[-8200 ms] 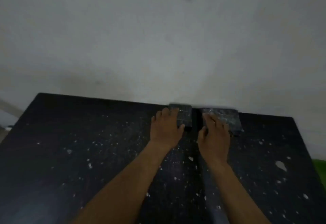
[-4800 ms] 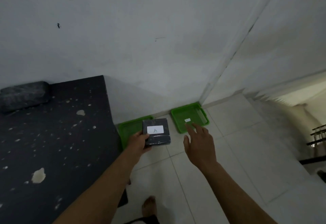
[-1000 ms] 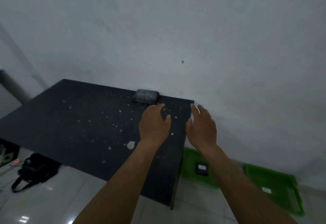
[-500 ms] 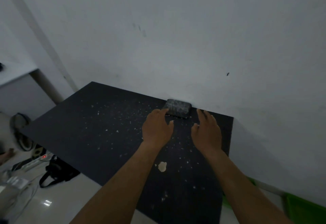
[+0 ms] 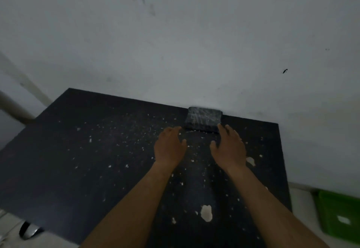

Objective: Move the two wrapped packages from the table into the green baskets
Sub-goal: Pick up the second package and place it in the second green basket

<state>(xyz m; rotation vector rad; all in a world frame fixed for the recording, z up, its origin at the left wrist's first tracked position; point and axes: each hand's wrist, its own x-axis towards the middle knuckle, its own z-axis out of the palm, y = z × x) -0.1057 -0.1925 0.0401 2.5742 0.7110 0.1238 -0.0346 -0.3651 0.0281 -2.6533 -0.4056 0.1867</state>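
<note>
One dark package point(image 5: 203, 118) wrapped in shiny film lies at the far edge of the black speckled table point(image 5: 97, 160), against the wall. My left hand point(image 5: 169, 146) hovers just in front of its left corner, fingers apart and holding nothing. My right hand point(image 5: 228, 146) is spread near its right corner, fingertips at the package's front edge; whether they touch it is unclear. A green basket point(image 5: 339, 214) with a small white label shows on the floor at the lower right, partly cut off by the frame.
A pale wall rises directly behind the table. White chips and flecks dot the tabletop. A dark object point(image 5: 29, 232) lies on the light floor under the table's near left corner. A pale pipe point(image 5: 13, 107) runs along the left.
Both hands have reached further forward to the package's front corners. My view has swung right and closer, so the package sits between my hands and the green basket shows more at the lower right.
</note>
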